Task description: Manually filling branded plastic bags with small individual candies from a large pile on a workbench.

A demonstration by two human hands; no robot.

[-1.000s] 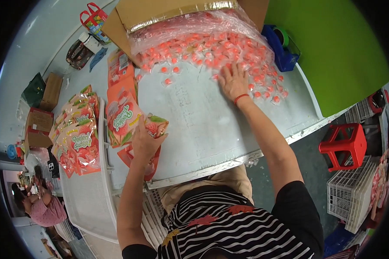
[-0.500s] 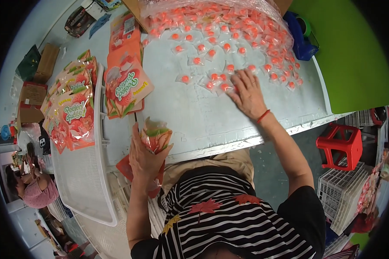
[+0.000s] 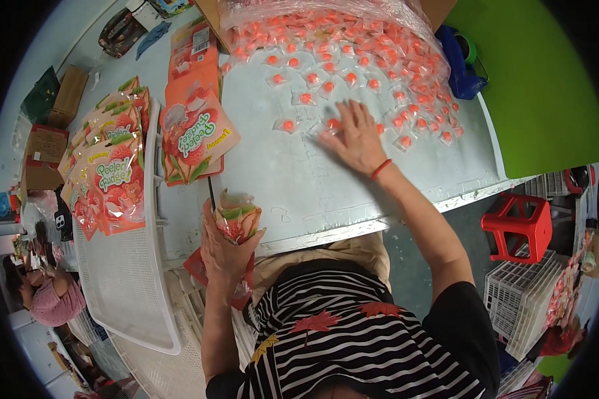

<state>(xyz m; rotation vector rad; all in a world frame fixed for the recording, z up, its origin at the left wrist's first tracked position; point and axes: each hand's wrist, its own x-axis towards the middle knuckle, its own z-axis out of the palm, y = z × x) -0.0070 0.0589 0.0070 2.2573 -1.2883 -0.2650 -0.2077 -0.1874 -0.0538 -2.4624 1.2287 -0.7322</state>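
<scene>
Near the front edge of the table, my left hand (image 3: 223, 251) is closed around an orange-red candy pouch (image 3: 238, 225) with a green and cream top. The pouch stands upright, and its lower part hangs below the table edge beside my body. My right hand (image 3: 357, 145) lies over the tabletop with its fingers spread, covering part of a few small wrapped candies (image 3: 333, 124). These candies have red-orange centres in clear wrappers. More loose candies (image 3: 312, 79) are scattered beyond my fingers, and a large heap (image 3: 379, 33) spills from clear plastic at the back.
Flat printed pouches (image 3: 196, 133) are stacked left of centre. Filled pouches (image 3: 116, 176) rest in a white plastic basket (image 3: 126, 279). A blue tape dispenser (image 3: 464, 76) stands by the green surface at right. A red stool (image 3: 518, 226) is on the floor; another person (image 3: 56, 296) is far left.
My right hand has slid left, and its fingers have spread wider over the candies. My left hand still grips the pouch and has barely moved.
</scene>
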